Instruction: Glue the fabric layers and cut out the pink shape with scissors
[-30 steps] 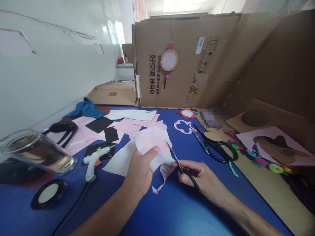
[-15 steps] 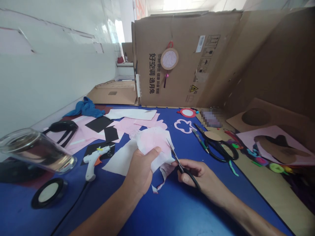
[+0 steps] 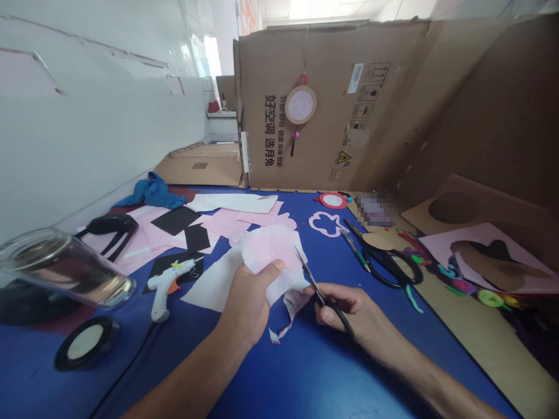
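My left hand pinches a piece of pink and white paper with the thumb on top, holding it above the blue table. My right hand grips small black-handled scissors. Their blades point up and left into the paper's right edge. A curled paper strip hangs down from the cut between the two hands.
A white glue gun and a tape roll lie at the left, near a glass jar. Pink, white and black paper sheets cover the table's middle. Larger black scissors lie at the right. Cardboard walls stand behind.
The scissor blades and paper shifted only slightly; both hands stay in nearly the same place.
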`<state>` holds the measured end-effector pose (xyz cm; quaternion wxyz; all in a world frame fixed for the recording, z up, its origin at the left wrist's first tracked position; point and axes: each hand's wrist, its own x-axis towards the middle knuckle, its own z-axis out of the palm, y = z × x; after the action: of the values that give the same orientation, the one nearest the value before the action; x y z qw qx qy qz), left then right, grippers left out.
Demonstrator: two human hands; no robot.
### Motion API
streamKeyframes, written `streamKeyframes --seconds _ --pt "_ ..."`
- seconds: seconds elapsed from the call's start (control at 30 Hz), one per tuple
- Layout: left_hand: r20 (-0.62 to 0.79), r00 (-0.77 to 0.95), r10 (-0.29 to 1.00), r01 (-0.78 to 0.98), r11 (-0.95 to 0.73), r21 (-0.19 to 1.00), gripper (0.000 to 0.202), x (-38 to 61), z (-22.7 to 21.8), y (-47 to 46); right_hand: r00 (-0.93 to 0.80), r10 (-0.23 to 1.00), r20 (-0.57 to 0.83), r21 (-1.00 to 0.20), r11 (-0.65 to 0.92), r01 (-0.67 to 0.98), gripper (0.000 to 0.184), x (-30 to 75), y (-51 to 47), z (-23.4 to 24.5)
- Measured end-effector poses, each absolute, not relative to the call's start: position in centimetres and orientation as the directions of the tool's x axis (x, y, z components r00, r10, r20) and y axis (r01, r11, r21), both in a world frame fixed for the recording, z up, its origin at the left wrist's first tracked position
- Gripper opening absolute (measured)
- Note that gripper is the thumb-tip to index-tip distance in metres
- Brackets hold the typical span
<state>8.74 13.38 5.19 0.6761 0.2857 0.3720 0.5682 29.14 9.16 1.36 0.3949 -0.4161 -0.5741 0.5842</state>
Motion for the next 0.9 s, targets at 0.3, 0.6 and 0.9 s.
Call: streamKeyframes --seconds 0.3,0.6,0.9 --pt "-0.173 0.089 0.981 -0.545 0.194 0.816 0.054 8.67 5.38 13.51 -0.344 0.938 -0.042 -0.999 -0.043 0.004 0.045 29.06 9.15 1.35" --pt "-0.182 0.112 0.977 -0.539 0.214 0.814 0.058 8.46 5.84 13.58 -0.344 0.938 -0.044 -0.999 -0.039 0.022 0.044 29.18 9.05 1.68" --pt "-0.179 0.136 0.974 -0.511 0.223 0.83 0.054 8.48 5.89 13.6 -0.343 0.938 -0.054 -0.999 -0.051 0.017 0.047 29.41 9.07 1.17"
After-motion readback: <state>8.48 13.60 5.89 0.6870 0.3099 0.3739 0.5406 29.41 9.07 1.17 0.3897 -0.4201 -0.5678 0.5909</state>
